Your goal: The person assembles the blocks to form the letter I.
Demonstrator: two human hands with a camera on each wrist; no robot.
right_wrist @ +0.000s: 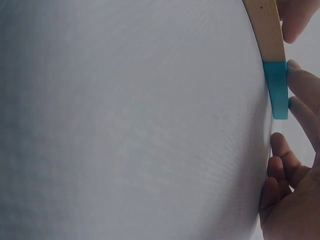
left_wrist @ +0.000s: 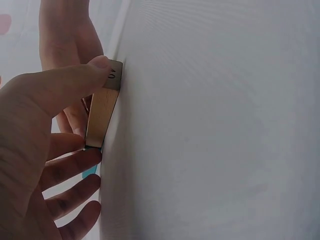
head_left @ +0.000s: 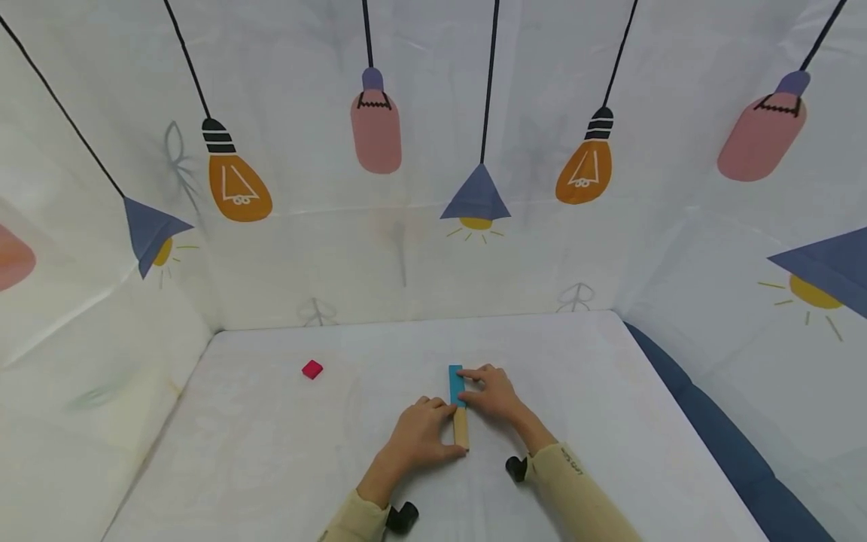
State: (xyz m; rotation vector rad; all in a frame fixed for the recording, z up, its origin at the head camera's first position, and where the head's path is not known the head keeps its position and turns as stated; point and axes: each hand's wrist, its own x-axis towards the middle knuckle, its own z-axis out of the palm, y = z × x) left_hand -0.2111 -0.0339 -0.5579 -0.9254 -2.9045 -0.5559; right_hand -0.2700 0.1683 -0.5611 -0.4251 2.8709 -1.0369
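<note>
A blue block (head_left: pixel 457 384) and a plain wooden block (head_left: pixel 461 429) lie end to end in one line on the white table. My left hand (head_left: pixel 421 433) spans the wooden block, its thumb at the near end and its fingers at the far end by the joint. In the left wrist view, dark printed figures show on the near end of the wooden block (left_wrist: pixel 102 115). My right hand (head_left: pixel 497 393) touches the blue block (right_wrist: pixel 276 90) with thumb and index fingertips. Its other fingers are bent beside the table surface.
A small red block (head_left: pixel 312 369) lies alone at the back left of the white table (head_left: pixel 271 452). A white sheet printed with hanging lamps (head_left: pixel 420 256) rises behind the table and at both sides. Dark blue padding (head_left: pixel 711 444) runs along the right edge.
</note>
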